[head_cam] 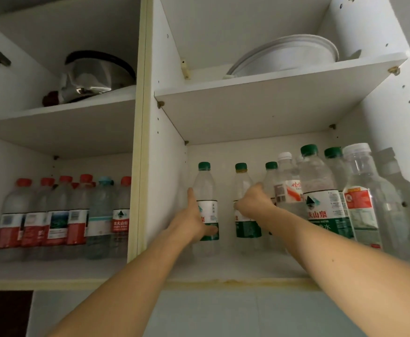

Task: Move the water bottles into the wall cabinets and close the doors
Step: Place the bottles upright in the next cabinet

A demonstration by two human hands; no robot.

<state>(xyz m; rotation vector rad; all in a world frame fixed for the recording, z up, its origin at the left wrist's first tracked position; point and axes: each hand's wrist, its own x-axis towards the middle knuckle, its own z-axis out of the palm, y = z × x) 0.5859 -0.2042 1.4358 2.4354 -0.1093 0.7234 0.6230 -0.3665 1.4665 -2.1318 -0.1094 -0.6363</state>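
Reaching up into the right cabinet (pixel 169 166), both hands held bottles on the bottom shelf (pixel 223 266). The left hand (pixel 194 220) wrapped around a green-capped bottle (pixel 205 188) near the shelf's left back corner. The right hand (pixel 253 200) gripped the next green-capped bottle (pixel 242 181) beside it. More bottles (pixel 320 190) stood crowded by the right edge (some with white caps). Red-capped bottles (pixel 60 215) filled the left cabinet's bottom shelf. Both doors were open.
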